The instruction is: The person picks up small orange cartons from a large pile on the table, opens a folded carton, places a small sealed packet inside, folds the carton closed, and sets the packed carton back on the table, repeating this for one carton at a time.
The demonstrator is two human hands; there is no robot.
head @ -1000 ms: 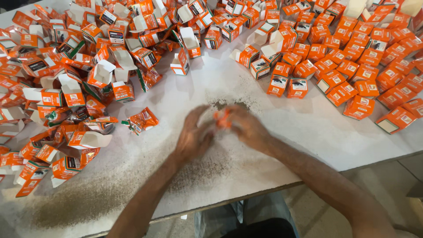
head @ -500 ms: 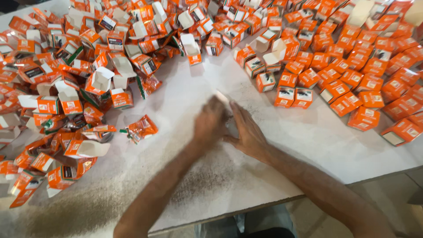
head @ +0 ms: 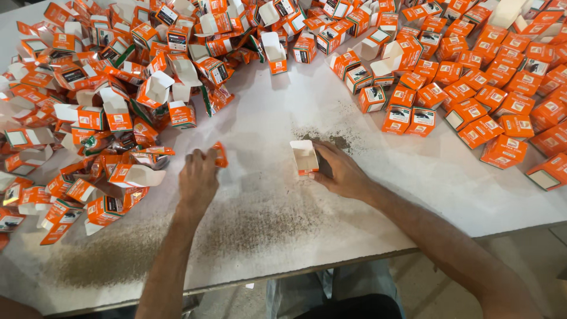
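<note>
Roughly half done, judging by the heaps: closed orange cartons [head: 472,100] ranked at right, open and flattened ones [head: 106,118] piled at left. Right hand [head: 342,174] closed around an upright open carton [head: 305,157], white inside, mid-desk. Left hand [head: 198,177] pinching a small orange packet [head: 220,155]. Thin glossy card; dark gritty powder dusting the white desk [head: 266,236].

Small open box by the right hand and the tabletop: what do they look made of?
The small open box, touched by the right hand: thin printed cardboard, seemingly; orange outside, plain white inside, folded flaps. The tabletop: a matte white board, perhaps laminate, dusted with dark powder.
</note>
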